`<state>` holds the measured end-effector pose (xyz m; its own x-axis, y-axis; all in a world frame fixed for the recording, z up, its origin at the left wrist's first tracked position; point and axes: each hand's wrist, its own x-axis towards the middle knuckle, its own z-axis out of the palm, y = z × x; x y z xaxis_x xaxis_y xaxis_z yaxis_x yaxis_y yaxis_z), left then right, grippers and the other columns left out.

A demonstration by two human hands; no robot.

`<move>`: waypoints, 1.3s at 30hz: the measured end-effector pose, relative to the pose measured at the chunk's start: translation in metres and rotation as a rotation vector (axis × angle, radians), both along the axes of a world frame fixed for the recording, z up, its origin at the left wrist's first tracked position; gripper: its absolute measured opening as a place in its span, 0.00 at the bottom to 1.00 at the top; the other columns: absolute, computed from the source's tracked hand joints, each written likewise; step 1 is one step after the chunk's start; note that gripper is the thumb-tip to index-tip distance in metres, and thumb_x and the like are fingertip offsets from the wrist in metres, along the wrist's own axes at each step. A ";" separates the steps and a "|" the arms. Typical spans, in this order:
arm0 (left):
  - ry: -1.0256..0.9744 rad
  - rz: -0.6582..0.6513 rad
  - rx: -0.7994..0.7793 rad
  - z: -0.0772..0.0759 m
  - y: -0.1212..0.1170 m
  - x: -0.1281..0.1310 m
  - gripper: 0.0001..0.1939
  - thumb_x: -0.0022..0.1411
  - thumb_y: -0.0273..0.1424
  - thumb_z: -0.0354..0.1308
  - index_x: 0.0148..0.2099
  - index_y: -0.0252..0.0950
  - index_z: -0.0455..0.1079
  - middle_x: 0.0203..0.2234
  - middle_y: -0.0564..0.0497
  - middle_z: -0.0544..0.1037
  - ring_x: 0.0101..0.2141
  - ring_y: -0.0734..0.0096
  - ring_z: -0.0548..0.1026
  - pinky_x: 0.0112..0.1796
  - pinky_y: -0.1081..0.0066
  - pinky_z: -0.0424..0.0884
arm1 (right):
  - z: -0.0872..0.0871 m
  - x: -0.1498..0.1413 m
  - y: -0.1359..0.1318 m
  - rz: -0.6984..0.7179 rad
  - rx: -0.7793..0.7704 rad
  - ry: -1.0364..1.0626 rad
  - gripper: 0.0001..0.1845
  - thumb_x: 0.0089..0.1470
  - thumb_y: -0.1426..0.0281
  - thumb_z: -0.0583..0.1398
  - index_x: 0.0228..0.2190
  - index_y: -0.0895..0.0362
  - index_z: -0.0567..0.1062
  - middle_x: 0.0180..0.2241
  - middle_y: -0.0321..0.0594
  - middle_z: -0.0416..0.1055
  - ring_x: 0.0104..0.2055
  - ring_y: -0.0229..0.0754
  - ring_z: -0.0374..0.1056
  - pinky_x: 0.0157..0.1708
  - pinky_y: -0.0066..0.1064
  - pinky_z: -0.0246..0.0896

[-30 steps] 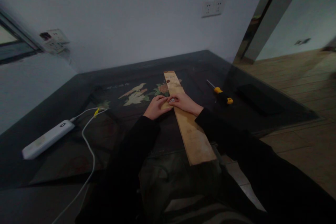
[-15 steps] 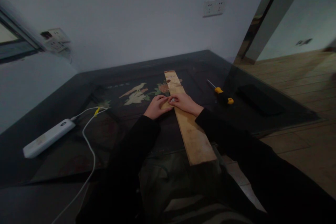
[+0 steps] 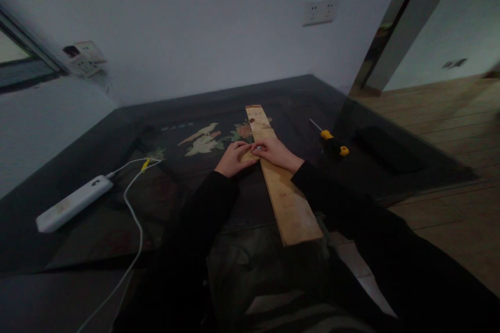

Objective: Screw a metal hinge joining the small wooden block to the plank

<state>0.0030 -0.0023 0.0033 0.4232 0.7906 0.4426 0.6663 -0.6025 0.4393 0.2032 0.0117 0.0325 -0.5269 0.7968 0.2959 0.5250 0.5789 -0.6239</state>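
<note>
A long wooden plank (image 3: pixel 287 203) lies on the dark table (image 3: pixel 97 229), running from the far middle toward me and overhanging the near edge. My left hand (image 3: pixel 233 159) rests at the plank's left edge with its fingers curled onto the wood. My right hand (image 3: pixel 276 153) lies across the plank, fingers pressed together around a small pale object (image 3: pixel 258 148) that I cannot make out. The fingertips of both hands meet at that spot.
A yellow-and-black screwdriver (image 3: pixel 330 141) lies right of the plank, and a flat black object (image 3: pixel 388 154) beyond it. A white power bank (image 3: pixel 73 203) with a white cable (image 3: pixel 133 213) sits at the left. A painted bird-and-flower inlay (image 3: pixel 205 140) marks the tabletop. Wall sockets (image 3: pixel 319 11) are behind.
</note>
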 end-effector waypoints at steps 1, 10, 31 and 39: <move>-0.004 -0.001 0.006 0.000 0.000 0.000 0.26 0.55 0.42 0.65 0.54 0.38 0.72 0.47 0.42 0.71 0.51 0.56 0.70 0.54 0.55 0.67 | 0.000 0.000 -0.001 -0.017 0.001 -0.003 0.09 0.52 0.69 0.63 0.37 0.57 0.78 0.34 0.38 0.74 0.35 0.38 0.65 0.34 0.28 0.52; 0.001 0.007 0.022 -0.002 0.002 -0.001 0.27 0.55 0.43 0.65 0.55 0.39 0.72 0.48 0.43 0.71 0.50 0.56 0.71 0.53 0.55 0.68 | 0.000 -0.003 -0.002 -0.067 0.021 0.002 0.06 0.54 0.68 0.62 0.33 0.58 0.78 0.30 0.38 0.73 0.33 0.38 0.64 0.33 0.28 0.52; 0.010 0.010 0.006 -0.002 0.001 0.000 0.26 0.55 0.43 0.66 0.55 0.41 0.72 0.48 0.44 0.71 0.50 0.57 0.70 0.54 0.55 0.67 | 0.005 0.003 -0.002 -0.064 0.037 -0.071 0.08 0.55 0.67 0.61 0.36 0.55 0.79 0.31 0.37 0.74 0.33 0.38 0.65 0.32 0.28 0.50; 0.001 -0.010 0.024 -0.002 0.001 0.000 0.26 0.55 0.43 0.65 0.55 0.39 0.72 0.47 0.44 0.71 0.50 0.57 0.71 0.54 0.56 0.67 | 0.003 -0.003 -0.006 -0.166 0.058 -0.102 0.09 0.52 0.63 0.64 0.31 0.56 0.76 0.31 0.38 0.73 0.33 0.40 0.65 0.31 0.28 0.48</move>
